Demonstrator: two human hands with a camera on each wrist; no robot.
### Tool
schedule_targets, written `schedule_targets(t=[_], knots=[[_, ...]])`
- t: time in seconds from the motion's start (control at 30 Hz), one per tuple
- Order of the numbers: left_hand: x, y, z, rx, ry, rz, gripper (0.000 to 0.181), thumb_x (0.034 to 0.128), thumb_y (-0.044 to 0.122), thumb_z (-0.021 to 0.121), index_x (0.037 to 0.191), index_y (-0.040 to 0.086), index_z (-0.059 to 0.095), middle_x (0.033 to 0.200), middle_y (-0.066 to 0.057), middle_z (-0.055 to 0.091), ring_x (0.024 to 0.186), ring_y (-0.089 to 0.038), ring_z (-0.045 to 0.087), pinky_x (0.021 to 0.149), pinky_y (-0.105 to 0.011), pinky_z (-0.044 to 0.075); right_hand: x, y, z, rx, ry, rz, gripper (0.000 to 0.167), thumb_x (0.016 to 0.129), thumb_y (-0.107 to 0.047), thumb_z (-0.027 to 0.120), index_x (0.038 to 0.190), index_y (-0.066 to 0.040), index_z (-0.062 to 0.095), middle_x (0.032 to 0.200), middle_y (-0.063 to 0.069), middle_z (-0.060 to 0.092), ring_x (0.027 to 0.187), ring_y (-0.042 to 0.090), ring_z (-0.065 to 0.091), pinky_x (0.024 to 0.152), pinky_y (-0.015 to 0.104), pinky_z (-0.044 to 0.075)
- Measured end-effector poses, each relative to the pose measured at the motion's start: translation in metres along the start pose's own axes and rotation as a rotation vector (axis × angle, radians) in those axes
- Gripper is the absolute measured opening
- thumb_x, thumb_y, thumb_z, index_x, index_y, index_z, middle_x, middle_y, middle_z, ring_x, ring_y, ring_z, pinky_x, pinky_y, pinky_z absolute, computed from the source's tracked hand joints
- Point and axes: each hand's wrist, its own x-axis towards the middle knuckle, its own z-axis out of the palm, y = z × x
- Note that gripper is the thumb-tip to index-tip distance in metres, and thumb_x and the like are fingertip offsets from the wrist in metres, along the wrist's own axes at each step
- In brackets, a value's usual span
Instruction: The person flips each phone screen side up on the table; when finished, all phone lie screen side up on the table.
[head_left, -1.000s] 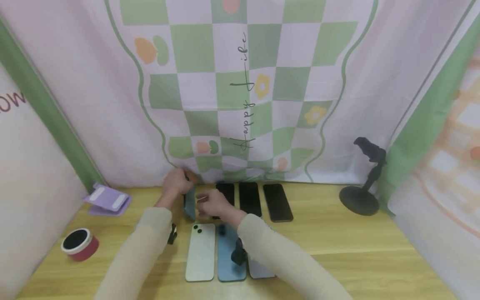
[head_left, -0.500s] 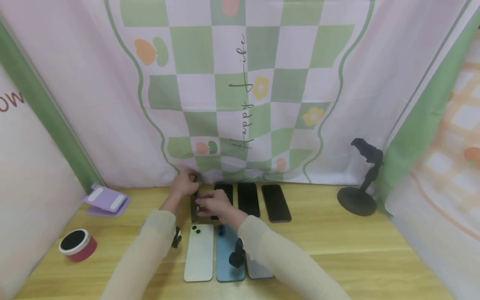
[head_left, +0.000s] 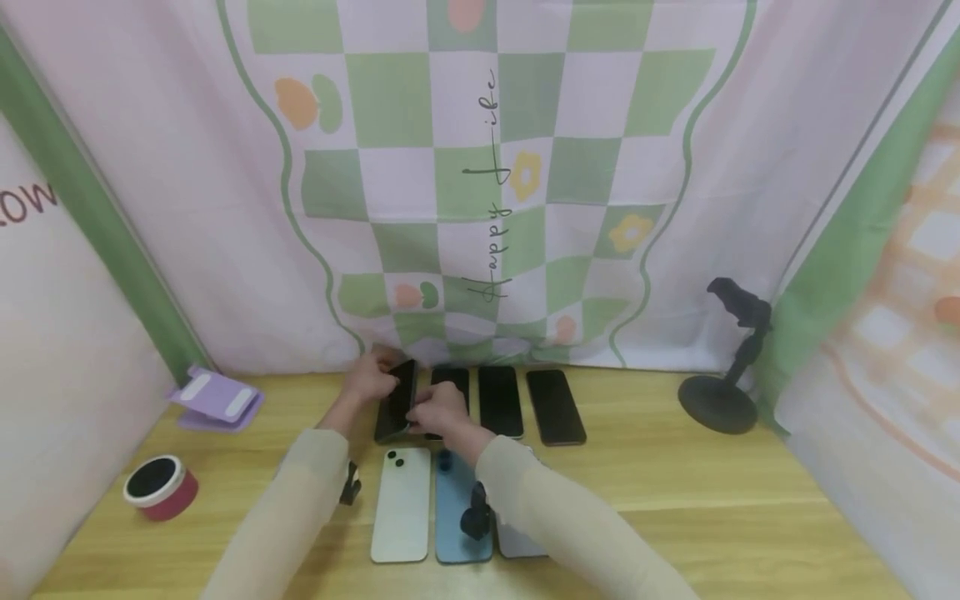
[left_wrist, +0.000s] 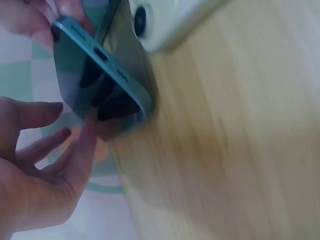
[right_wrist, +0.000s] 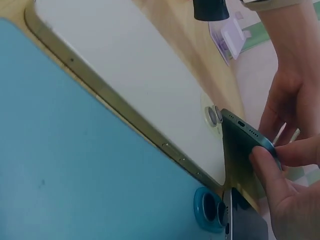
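A phone with a dark screen (head_left: 397,402) and blue-green edge (left_wrist: 107,65) stands tilted at the left of the back row, its screen facing up and leftward. My right hand (head_left: 442,410) pinches its right edge between thumb and fingers, as the right wrist view also shows (right_wrist: 295,175). At its left side, my left hand (head_left: 369,377) has spread fingers, the fingertips at the screen in the left wrist view (left_wrist: 50,165). In front lie a white phone (head_left: 401,508), a blue phone (head_left: 459,546) and a pale phone (head_left: 519,542), partly under my right sleeve.
Black-screened phones (head_left: 499,400) continue the back row, the rightmost (head_left: 556,407) slightly angled. A purple folding stand (head_left: 217,398) and a red-and-white round tub (head_left: 161,489) are at left. A black stand (head_left: 718,403) is at right, near the patterned curtain (head_left: 465,183).
The phone has turned from showing its blue side to showing its dark screen, and it leans lower. My right hand has taken hold of its edge; my left hand has moved slightly right.
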Motion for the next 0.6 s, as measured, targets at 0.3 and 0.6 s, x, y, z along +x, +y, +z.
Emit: schedule_targets(t=[0.3,0.6], knots=[[-0.006,-0.032,-0.019,0.16,-0.303,0.203,0.075,0.0841,0.014,0.078,0.147,-0.011,0.047,0.152,-0.035,0.049,0.142,-0.053,0.047,0.121,-0.064,0.037,0.004,0.002,0.004,-0.2,0.068,-0.021,0.035,0.084,0.004,0.073,0.119,0.007,0.07,0.12,0.026,0.072,0.078,0.023,0.08,0.077,0.032,0.066],[-0.011,-0.038,-0.02,0.113,-0.407,0.182,0.081,0.0907,0.012,0.075,0.153,-0.018,0.031,0.159,-0.039,0.035,0.151,-0.054,0.034,0.127,-0.061,0.03,0.008,0.006,0.008,-0.412,0.041,-0.113,0.014,0.079,0.004,0.06,0.067,-0.003,0.062,0.056,-0.002,0.053,0.047,0.009,0.044,0.048,0.025,0.038]])
